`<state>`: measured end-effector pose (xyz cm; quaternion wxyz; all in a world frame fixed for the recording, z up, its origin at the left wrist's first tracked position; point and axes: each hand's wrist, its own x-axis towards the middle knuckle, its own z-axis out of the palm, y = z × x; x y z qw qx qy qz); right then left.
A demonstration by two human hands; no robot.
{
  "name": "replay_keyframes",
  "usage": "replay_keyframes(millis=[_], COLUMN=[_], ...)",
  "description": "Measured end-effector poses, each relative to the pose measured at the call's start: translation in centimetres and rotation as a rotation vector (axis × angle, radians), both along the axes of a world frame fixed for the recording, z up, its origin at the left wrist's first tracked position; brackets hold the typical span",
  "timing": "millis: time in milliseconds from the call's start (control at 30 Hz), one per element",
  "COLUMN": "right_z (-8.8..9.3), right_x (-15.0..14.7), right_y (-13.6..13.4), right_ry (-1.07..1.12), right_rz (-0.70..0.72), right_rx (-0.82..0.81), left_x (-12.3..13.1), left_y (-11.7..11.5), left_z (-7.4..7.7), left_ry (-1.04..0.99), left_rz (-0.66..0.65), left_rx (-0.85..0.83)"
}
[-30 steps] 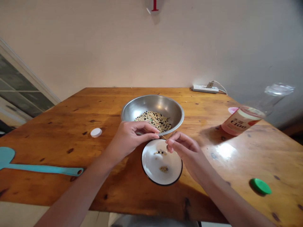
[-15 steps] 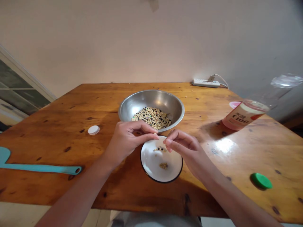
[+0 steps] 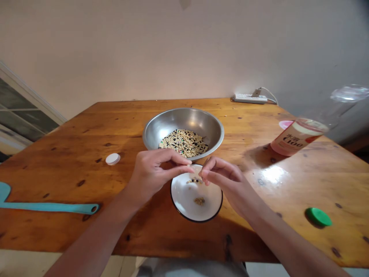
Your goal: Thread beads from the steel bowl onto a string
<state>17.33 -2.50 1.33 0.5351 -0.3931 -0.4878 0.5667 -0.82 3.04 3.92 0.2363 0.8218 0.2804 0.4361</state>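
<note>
Over a white plate (image 3: 184, 206) with a dark rim, both my hands are raised with fingertips pinched. My left hand (image 3: 157, 169) holds a tiny pale bead between thumb and index finger, at the plate's far edge. My right hand (image 3: 223, 173) is closed in a pinch a short gap to the right; what it grips is too small to make out. A short curved row of pale and black beads (image 3: 194, 181) shows below the fingertips, and a small heap of golden beads (image 3: 199, 201) lies in the plate. Just behind stands a steel bowl (image 3: 150, 132) containing many pale, black and a few coloured beads (image 3: 184, 142).
A white cap (image 3: 112, 159) and a turquoise long-handled tool (image 3: 57, 207) lie on the left of the wooden table (image 3: 123, 119). To the right are a cut bottle (image 3: 296, 138) with a pink label, a green lid (image 3: 318, 217) and, by the wall, a power strip (image 3: 250, 99).
My left fingertips have shifted very slightly down and left, with the pinch kept. My right hand stays nearly still. The view has moved a little.
</note>
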Motion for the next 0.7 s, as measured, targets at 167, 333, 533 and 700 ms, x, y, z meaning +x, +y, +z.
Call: replay_keyframes(millis=[167,333,533,700], right_z=[0.14,0.01,-0.02,0.00], right_x=[0.05,0.04,0.12,0.13], right_y=[-0.12,-0.19,-0.14,-0.12], right_ry=[-0.026,-0.033,-0.030,-0.040], right_rz=[0.000,-0.008,0.005,0.009], right_rx=[-0.011,-0.018,-0.017,-0.014], left_x=[-0.11,-0.15,-0.19,-0.23], left_y=[0.06,0.17,0.11,-0.01], left_z=[0.03,-0.13,-0.20,-0.20], left_ry=[0.006,0.024,0.036,0.040], left_rz=[0.007,0.005,0.002,-0.030], left_rx=[-0.002,-0.024,-0.029,-0.017])
